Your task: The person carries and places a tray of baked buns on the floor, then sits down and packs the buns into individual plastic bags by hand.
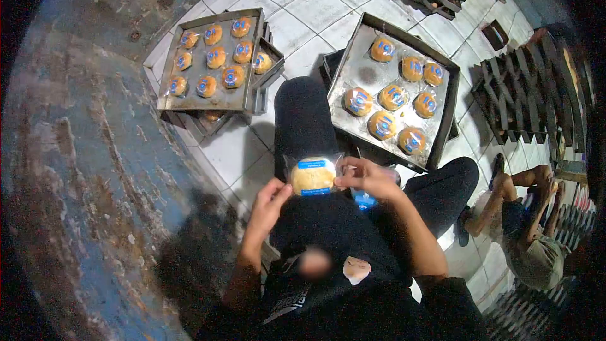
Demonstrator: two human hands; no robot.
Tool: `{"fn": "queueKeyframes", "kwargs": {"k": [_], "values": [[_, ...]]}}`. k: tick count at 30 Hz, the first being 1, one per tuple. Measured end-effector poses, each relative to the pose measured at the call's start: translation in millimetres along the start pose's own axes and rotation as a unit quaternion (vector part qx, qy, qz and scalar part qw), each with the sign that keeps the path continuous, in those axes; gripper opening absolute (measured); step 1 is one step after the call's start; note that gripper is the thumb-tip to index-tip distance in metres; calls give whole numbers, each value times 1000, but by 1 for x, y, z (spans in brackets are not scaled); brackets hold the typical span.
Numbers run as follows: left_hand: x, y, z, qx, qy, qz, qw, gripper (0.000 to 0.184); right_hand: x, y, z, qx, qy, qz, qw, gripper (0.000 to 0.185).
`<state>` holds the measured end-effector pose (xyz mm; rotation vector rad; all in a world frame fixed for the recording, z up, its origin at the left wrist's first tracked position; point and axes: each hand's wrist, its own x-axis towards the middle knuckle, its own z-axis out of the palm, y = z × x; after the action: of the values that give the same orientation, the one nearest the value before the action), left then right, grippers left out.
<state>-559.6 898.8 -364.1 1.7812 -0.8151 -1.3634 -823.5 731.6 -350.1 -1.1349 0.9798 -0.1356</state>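
Bun point(312, 180) in a clear wrapper point(312, 165) with blue print is over my black trouser leg point(306, 120). Fingers point(282, 193) on my left hand point(268, 208) and right hand point(375, 182) pinch the wrapper's two sides. More wrapped buns point(216, 57) sit on metal trays point(369, 76).

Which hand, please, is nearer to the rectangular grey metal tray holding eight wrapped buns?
Right: the right hand is just below the tray in view; the left hand is farther off, lower left.

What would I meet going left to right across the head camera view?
Metal tray with nine wrapped buns, the held plastic-wrapped bun, larger metal tray with eight wrapped buns, dark slatted rack.
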Motion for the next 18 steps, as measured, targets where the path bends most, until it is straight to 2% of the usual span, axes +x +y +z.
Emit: {"fn": "queueKeyframes", "kwargs": {"k": [2, 3, 4, 6, 7, 8, 9, 11, 12, 14, 16, 18], "values": [[-3, 13, 8, -47, 29, 22, 998, 23, 15, 24, -11, -20, -97, -77, 992, 36], [-3, 18, 11, -97, 59, 43, 993, 27, 1, 9, -10, -53, -78, -125, 988, 36], [1, 15, 12, -96, 57, 47, 993, 27, -5, -6, -11, -111, -90, -268, 953, 29], [10, 7, 14, -43, 68, 120, 989, 41, -15, -18, -20, -124, -174, -255, 943, 27], [13, 12, 19, -10, 96, 142, 985, 37, -35, -45, -20, 2, -217, -80, 973, 32], [15, 14, 23, -12, 84, 152, 985, 37, -46, -59, -23, 40, -190, -52, 980, 31], [18, 16, 26, 25, 103, 149, 983, 37, -49, -60, -37, 50, -162, -95, 981, 31], [21, 39, 33, 108, 145, 133, 974, 35, -59, -67, -51, 55, -14, -174, 983, 35], [22, 49, 34, 107, 140, 144, 974, 35, -56, -67, -62, -38, 98, -202, 974, 34], [19, 57, 33, 111, 134, 112, 978, 34, -27, -73, -79, -25, 264, -279, 923, 35], [22, 56, 33, 148, 138, 145, 969, 33, 22, -75, -103, 88, 339, -376, 858, 41], [20, 69, 36, 200, 124, 95, 967, 30, 62, -71, -135, 21, 382, -284, 879, 43]]}}
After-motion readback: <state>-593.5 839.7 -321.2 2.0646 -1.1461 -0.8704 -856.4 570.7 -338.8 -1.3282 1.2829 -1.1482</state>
